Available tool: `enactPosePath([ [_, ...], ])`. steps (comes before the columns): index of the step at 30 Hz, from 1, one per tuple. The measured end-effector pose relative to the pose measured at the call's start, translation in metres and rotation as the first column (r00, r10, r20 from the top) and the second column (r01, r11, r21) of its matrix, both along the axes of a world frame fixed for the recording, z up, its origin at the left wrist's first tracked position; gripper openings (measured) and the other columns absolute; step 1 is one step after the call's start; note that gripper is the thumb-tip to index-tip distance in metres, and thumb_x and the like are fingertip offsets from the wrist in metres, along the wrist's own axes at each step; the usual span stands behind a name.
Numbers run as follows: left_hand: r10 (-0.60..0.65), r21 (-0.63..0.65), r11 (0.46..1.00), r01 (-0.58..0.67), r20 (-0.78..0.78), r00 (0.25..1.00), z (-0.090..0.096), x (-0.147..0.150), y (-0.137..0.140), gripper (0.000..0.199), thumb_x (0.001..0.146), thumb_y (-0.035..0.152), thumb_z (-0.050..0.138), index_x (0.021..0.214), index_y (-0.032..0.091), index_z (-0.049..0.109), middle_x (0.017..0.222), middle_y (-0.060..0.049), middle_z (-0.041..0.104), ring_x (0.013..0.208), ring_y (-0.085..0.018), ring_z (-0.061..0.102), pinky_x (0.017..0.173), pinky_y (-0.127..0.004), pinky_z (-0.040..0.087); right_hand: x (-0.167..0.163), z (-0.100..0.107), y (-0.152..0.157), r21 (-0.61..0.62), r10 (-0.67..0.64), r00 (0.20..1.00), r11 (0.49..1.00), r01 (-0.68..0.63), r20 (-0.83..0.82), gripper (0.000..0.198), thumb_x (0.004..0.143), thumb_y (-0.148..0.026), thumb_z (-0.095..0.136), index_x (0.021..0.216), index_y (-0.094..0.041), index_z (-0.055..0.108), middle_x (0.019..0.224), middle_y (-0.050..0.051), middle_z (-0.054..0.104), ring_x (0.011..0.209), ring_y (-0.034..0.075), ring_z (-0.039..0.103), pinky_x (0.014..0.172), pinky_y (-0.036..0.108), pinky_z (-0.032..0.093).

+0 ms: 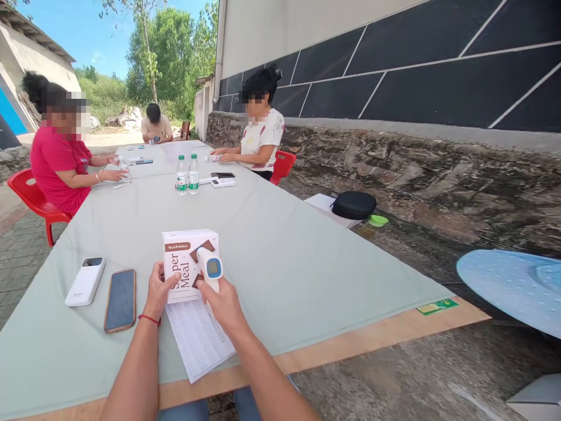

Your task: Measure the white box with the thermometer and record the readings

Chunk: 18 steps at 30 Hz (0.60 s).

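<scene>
A white and brown box [175,290] lettered "Super Meal" stands near the front of the table. My left hand [158,287] grips its left side, thumb across the front face. In my right hand [223,305] is a white infrared thermometer [214,268] with a blue-rimmed display; its head overlaps the box front. The fingers wrap the thermometer's handle, which is mostly covered. Under the box and my wrists lies a sheet of paper [199,345] with rows of small writing. Left of my hands are a phone [120,300] in a brown case and a white power bank [86,283].
The long table [280,257] has a pale green cover. Two water bottles [187,175] stand mid-table, with a dark phone [222,175] and white power bank [223,183] beside them. Three people sit around the far part. A blue chair [512,286] is at right.
</scene>
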<state>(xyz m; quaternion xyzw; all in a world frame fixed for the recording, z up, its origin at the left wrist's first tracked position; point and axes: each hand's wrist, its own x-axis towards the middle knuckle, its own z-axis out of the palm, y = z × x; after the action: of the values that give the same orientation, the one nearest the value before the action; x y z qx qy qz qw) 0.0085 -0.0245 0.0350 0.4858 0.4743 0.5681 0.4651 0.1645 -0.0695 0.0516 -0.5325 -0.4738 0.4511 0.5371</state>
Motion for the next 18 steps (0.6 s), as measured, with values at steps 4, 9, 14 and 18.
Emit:
enactPosePath([
  [4,-0.026,-0.011,1.000,0.026,-0.017,1.000,0.000,-0.002,0.001,0.058,0.060,0.043,0.078,0.105,0.017,0.053,0.090,-0.005,0.069,0.081,-0.021,0.065,0.069,-0.030,0.050,0.001,0.001,-0.002,0.007,0.016,1.000,1.000,-0.016,-0.003,0.029,0.075,-0.039,0.058,0.090,-0.015,0.064,0.060,-0.002,0.058,0.060,0.016,0.051,0.058,0.027,0.041],
  [9,-0.046,-0.007,0.999,0.046,-0.012,0.999,-0.003,-0.005,0.004,0.060,0.058,0.043,0.080,0.105,0.016,0.053,0.097,-0.008,0.069,0.089,-0.023,0.065,0.074,-0.032,0.051,0.004,0.013,-0.016,0.039,0.062,0.998,0.997,-0.061,-0.024,0.026,0.075,-0.041,0.059,0.084,-0.016,0.061,0.067,0.000,0.059,0.063,0.016,0.050,0.060,0.027,0.041],
  [14,-0.056,-0.022,0.998,0.056,-0.024,0.998,-0.009,-0.007,0.007,0.063,0.060,0.043,0.079,0.109,0.014,0.055,0.104,-0.010,0.068,0.094,-0.025,0.065,0.077,-0.033,0.051,0.010,0.026,-0.037,0.032,0.135,0.984,0.991,-0.132,-0.114,0.031,0.080,-0.046,0.057,0.090,-0.017,0.058,0.072,0.001,0.058,0.067,0.016,0.051,0.063,0.027,0.042],
  [18,-0.059,-0.020,0.998,0.058,-0.033,0.998,-0.008,-0.006,0.006,0.063,0.060,0.043,0.079,0.112,0.015,0.056,0.104,-0.010,0.069,0.096,-0.026,0.065,0.078,-0.035,0.051,0.012,0.036,-0.051,0.089,0.191,0.969,0.980,-0.179,-0.158,0.035,0.080,-0.051,0.058,0.090,-0.017,0.058,0.074,0.001,0.056,0.068,0.015,0.049,0.062,0.027,0.043],
])
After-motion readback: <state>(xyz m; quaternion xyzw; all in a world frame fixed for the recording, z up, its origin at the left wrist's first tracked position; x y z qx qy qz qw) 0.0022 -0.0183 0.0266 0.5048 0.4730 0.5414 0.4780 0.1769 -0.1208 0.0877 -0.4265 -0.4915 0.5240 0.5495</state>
